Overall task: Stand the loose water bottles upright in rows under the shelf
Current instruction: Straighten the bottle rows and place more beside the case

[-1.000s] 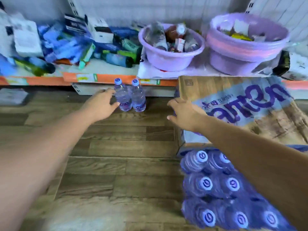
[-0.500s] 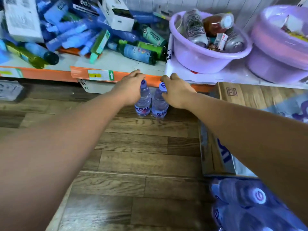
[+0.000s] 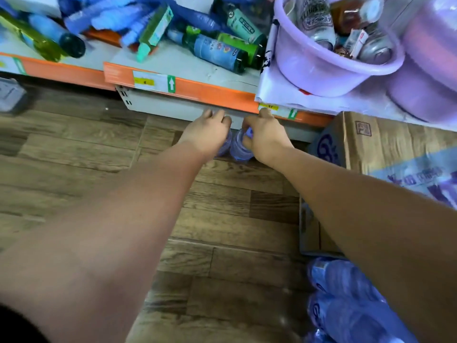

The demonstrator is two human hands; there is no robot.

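Clear plastic, tinted violet, marks two water bottles standing side by side on a wood-grain plank floor (image 3: 222,219), tucked at the lip of an orange-edged shelf (image 3: 222,94) at about 12 o'clock in the frame. The left bottle (image 3: 226,144) is mostly hidden behind the left hand (image 3: 206,133), whose fingers curl down over its top; the right bottle (image 3: 241,149) shows a ribbed shoulder and a blue cap under the right hand (image 3: 265,136), whose fingers are closed around its neck. Both bare forearms reach in from 6 o'clock. At 5 o'clock lies a shrink-wrapped pack of bottles (image 3: 346,305), glossy and crinkled; its count cannot be told. At 3 o'clock sits one corrugated cardboard box (image 3: 385,142) printed in purple and blue. On the shelf at 1 o'clock rests a smooth, round lilac basin (image 3: 321,68) holding a jumble of cans and packets, and a second, larger lilac basin (image 3: 425,78) stands just beside it at 2 o'clock. From 10 to 12 o'clock the shelf carries a loose heap of blue and green bottles (image 3: 217,49) and tubes lying flat. Two yellow-and-white price tags (image 3: 153,82) with green arrows sit on the orange strip.
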